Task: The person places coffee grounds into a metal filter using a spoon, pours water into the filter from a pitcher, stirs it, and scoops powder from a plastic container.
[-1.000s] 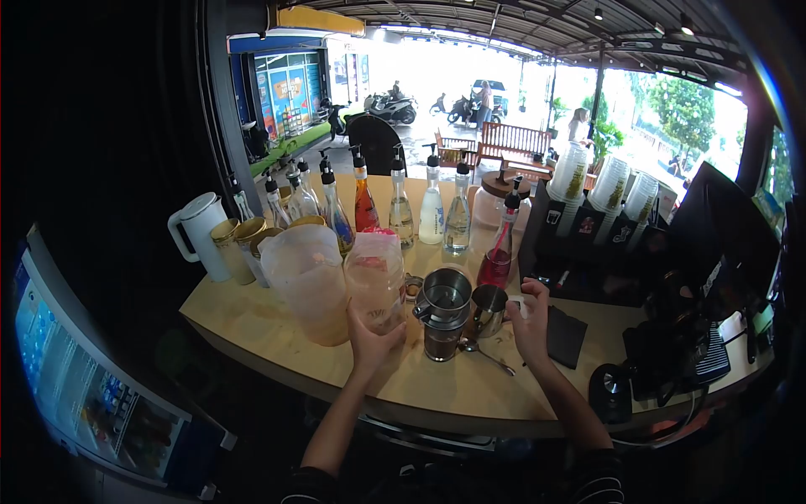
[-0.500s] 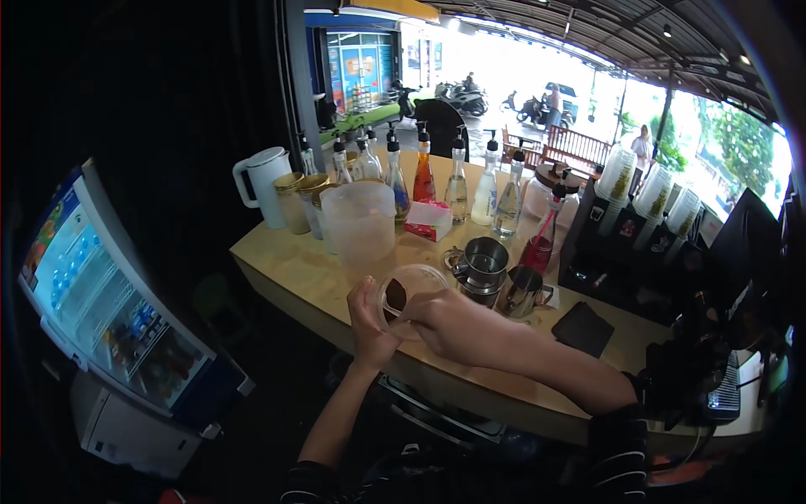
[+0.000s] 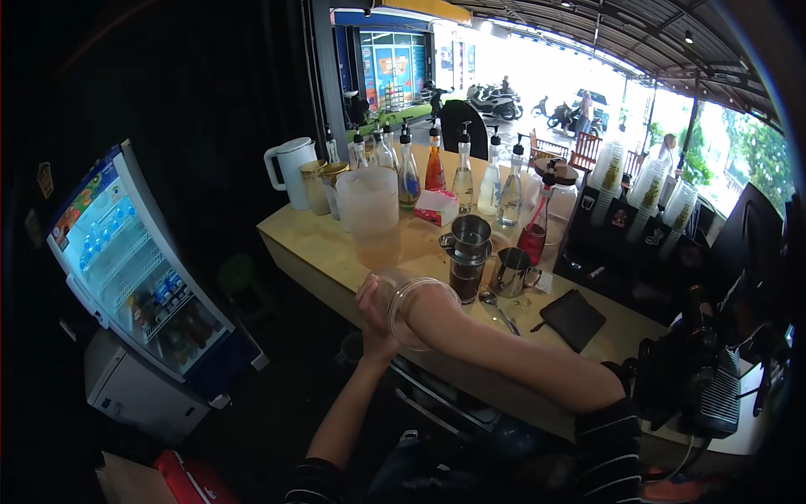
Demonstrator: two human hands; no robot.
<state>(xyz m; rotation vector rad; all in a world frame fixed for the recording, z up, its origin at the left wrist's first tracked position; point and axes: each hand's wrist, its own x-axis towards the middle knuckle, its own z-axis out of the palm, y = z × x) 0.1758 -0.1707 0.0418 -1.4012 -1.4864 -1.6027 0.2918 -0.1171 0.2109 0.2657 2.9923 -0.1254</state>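
Note:
My left hand (image 3: 374, 317) is wrapped round a clear, wide-mouthed jar (image 3: 408, 290), tilted with its opening toward the right. My right hand (image 3: 426, 304) reaches into the jar's mouth; its fingers are inside and hidden, so what they hold does not show. Just beyond the jar, on the wooden counter (image 3: 306, 244), stands a metal drip filter (image 3: 470, 235) on a glass (image 3: 466, 281) with dark contents. A steel pitcher (image 3: 509, 273) and a spoon (image 3: 500, 312) are right of it. Behind the left hand is a tall frosted plastic jug (image 3: 368, 206).
Several pump bottles (image 3: 463, 181) line the counter's back, near a tissue pack (image 3: 436, 207) and a white jug (image 3: 295, 172). A dark pouch (image 3: 573, 320) lies at right. Stacked cups (image 3: 609, 164) stand in a black holder. A glass-door fridge (image 3: 143, 252) is at left.
My right hand has gone deeper into the jar, which has tipped further toward the right. The camera view has shifted, and the spoon and glass under the filter now show more clearly.

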